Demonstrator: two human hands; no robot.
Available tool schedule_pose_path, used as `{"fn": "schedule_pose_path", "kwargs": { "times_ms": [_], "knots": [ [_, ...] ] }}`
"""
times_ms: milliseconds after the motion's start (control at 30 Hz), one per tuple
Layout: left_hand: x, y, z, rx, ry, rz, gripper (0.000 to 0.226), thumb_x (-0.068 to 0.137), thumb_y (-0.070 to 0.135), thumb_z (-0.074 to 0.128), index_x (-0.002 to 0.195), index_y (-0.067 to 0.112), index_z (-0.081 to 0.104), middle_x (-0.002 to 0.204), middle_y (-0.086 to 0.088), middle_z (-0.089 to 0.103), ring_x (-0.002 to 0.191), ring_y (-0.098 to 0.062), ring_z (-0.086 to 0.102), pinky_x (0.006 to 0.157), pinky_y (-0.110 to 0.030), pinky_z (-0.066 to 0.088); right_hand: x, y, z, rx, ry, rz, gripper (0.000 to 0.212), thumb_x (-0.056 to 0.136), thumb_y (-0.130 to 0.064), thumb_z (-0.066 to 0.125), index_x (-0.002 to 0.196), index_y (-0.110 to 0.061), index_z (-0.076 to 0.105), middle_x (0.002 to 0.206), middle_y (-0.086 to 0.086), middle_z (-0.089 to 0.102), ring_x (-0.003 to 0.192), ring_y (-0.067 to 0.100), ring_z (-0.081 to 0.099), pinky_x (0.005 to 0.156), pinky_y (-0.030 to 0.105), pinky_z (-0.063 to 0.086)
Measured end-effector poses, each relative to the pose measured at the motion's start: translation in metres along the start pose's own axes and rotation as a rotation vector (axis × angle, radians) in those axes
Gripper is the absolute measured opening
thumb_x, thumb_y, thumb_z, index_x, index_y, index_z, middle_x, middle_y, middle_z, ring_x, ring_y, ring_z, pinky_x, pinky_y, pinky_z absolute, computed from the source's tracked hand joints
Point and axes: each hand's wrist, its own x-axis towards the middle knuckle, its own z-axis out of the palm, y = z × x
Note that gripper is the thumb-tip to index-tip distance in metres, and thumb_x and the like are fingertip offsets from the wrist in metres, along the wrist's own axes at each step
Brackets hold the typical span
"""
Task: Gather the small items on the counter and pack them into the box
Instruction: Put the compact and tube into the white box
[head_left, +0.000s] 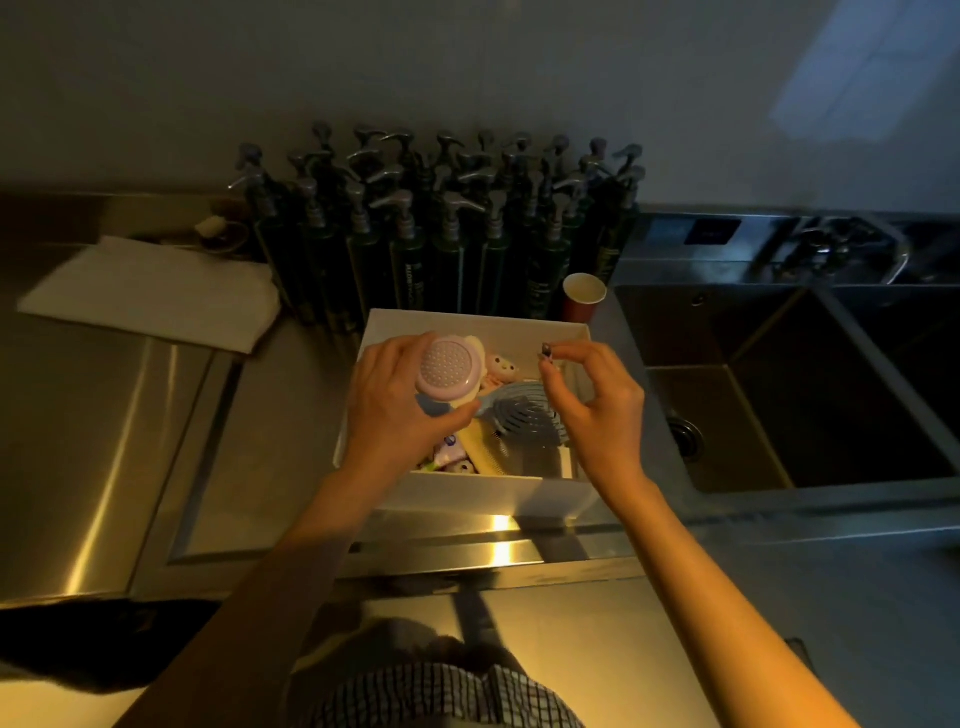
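Now the left hand grips a round lilac plastic brush over the white box. Right hand pinches a tiny dark clip. Both look light and stiff; rim holds suit.

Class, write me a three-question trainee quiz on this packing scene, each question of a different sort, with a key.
1. True or false: the left hand holds the round pink brush over the white box.
2. Which stands just behind the box's far right corner? A) paper cup B) kettle C) plate
3. Fill in: the right hand pinches a small dark ____ between its fingertips.

Key: 1 true; 2 A; 3 clip (too small to identify with certainty).
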Motion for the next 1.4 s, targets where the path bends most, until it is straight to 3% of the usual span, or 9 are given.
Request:
{"fn": "schedule_pose_path", "kwargs": {
  "times_ms": [200,433,533,600,733,967,1133,1233,1400],
  "knots": [
    [0.016,-0.022,0.012,0.083,-0.135,0.047,0.082,0.064,0.055,0.079,0.131,0.019,0.050,0.127,-0.003,0.054,0.117,-0.022,0.045,0.094,-0.026,0.030,0.002,0.003,0.015,0.017,-0.004,0.059,0.021,0.089,-0.024,0.062,0.102,-0.009,0.066,0.103,0.000,0.065,0.099,0.006,0.059,0.083,0.016,0.047],
    [0.020,-0.036,0.028,0.172,-0.366,0.138,0.081,0.070,0.067,0.064,0.135,0.023,0.047,0.135,-0.001,0.051,0.124,-0.020,0.041,0.103,-0.033,0.030,0.001,0.010,0.027,-0.012,-0.101,0.129,0.026,0.090,-0.035,0.058,0.100,-0.013,0.065,0.100,0.000,0.065,0.096,0.010,0.060,0.078,0.029,0.052],
    [0.030,-0.033,0.022,0.116,-0.315,0.135,0.081,0.072,0.069,0.049,0.135,0.019,0.049,0.135,-0.003,0.049,0.126,-0.021,0.040,0.102,-0.030,0.028,0.001,0.009,0.030,-0.029,-0.095,0.149,0.022,0.089,-0.031,0.061,0.099,-0.012,0.065,0.099,0.000,0.065,0.094,0.011,0.060,0.077,0.029,0.052],
    [0.039,-0.029,0.017,0.094,-0.250,0.152,0.073,0.078,0.063,0.054,0.133,0.016,0.051,0.135,-0.006,0.049,0.127,-0.024,0.040,0.102,-0.029,0.026,0.003,0.006,0.031,-0.043,-0.091,0.168,0.020,0.089,-0.028,0.063,0.100,-0.012,0.066,0.100,0.001,0.066,0.094,0.012,0.061,0.078,0.030,0.053],
    [0.051,-0.024,0.005,0.137,-0.130,0.220,0.065,0.084,0.054,0.048,0.128,0.007,0.055,0.128,-0.013,0.055,0.119,-0.029,0.047,0.099,-0.039,0.036,0.016,0.003,0.034,-0.107,-0.105,0.147,0.016,0.089,-0.023,0.065,0.099,-0.011,0.066,0.098,0.002,0.066,0.094,0.015,0.061,0.078,0.034,0.052],
    [0.039,-0.032,-0.007,0.168,-0.166,0.166,0.070,0.086,0.056,0.037,0.132,0.007,0.052,0.135,-0.014,0.052,0.127,-0.030,0.044,0.106,-0.040,0.029,0.020,0.012,0.052,-0.277,-0.462,0.416,0.024,0.091,-0.029,0.059,0.112,-0.016,0.061,0.114,0.002,0.062,0.102,0.018,0.059,0.083,0.032,0.051],
    [0.038,-0.036,-0.021,0.200,-0.079,0.130,0.054,0.089,0.038,0.057,0.133,0.007,0.051,0.136,-0.014,0.050,0.131,-0.030,0.038,0.110,-0.047,0.030,0.053,-0.019,0.051,-0.220,-0.375,0.232,0.034,0.094,-0.030,0.055,0.124,-0.013,0.057,0.125,0.005,0.059,0.114,0.018,0.054,0.092,0.030,0.046],
    [0.039,-0.032,-0.037,0.289,0.022,0.138,0.056,0.090,0.041,0.044,0.129,0.003,0.055,0.134,-0.017,0.053,0.131,-0.032,0.039,0.111,-0.049,0.029,0.067,-0.039,0.055,-0.210,-0.297,0.093,0.039,0.096,-0.033,0.052,0.129,-0.011,0.054,0.129,0.008,0.057,0.121,0.019,0.050,0.096,0.031,0.043],
    [0.018,-0.035,-0.063,0.441,0.145,0.104,0.053,0.092,0.038,0.041,0.127,0.001,0.057,0.132,-0.019,0.054,0.130,-0.033,0.041,0.111,-0.046,0.024,0.054,-0.056,0.077,-0.235,-0.330,-0.085,0.046,0.098,-0.035,0.044,0.132,-0.006,0.053,0.139,0.013,0.050,0.135,0.026,0.037,0.110,0.035,0.028]
  ]
}}
